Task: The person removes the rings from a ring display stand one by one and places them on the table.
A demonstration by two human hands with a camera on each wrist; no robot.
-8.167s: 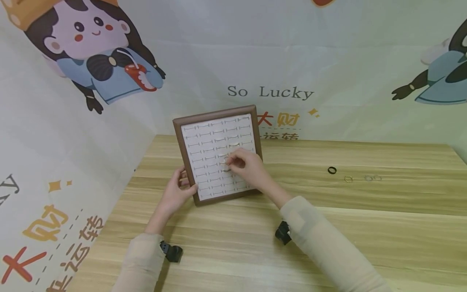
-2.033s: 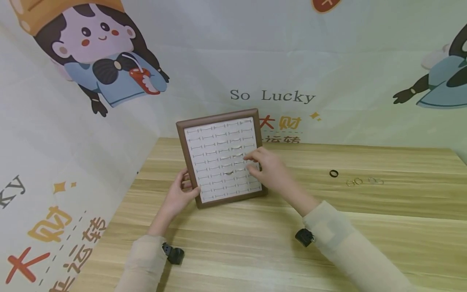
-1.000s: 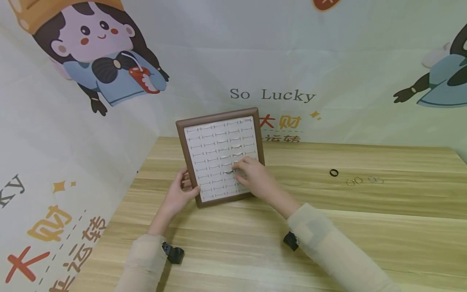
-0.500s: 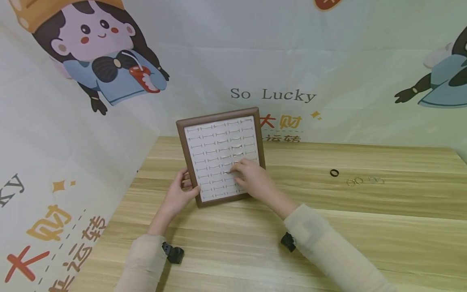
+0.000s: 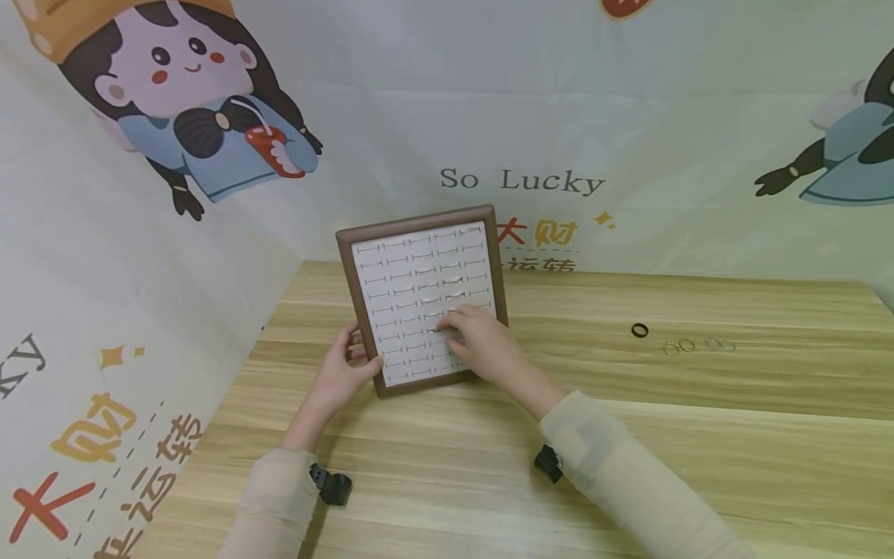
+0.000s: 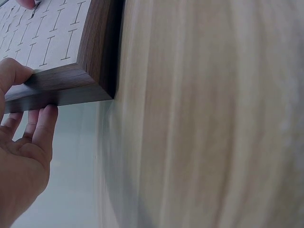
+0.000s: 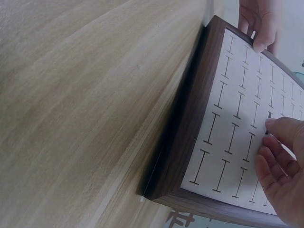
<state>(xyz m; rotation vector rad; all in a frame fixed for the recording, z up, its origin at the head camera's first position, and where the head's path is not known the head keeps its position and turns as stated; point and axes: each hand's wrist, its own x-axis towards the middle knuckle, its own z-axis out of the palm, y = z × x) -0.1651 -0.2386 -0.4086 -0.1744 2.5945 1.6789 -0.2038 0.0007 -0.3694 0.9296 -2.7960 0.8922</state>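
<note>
A brown-framed ring display board [image 5: 416, 220] with a white slotted panel leans back on the table. My left hand [image 5: 340, 378] grips its lower left edge; the thumb lies on the front and the fingers are behind. My right hand [image 5: 490, 343] reaches across the panel, thumb and index finger pinching a dark thin ring [image 6: 34, 8] in a slot at the lower middle. Fingertips hide part of that ring. Above it, a few more thin rings, such as a gold-toned ring [image 5: 454, 281], sit in slots. In the right wrist view, the thumb [image 7: 280, 128] is right at the slot.
On the wooden table [image 5: 698, 466] to the right lie a black ring [image 5: 639, 331], two gold rings [image 5: 687, 345] and two silver rings [image 5: 727, 346]. A printed cloth backdrop [image 5: 391, 93] stands behind and to the left.
Compared with the oldest frame, another gold ring lies on the table. My right hand has moved from the board's right side down-left to the dark ring. The left hand keeps its grip.
</note>
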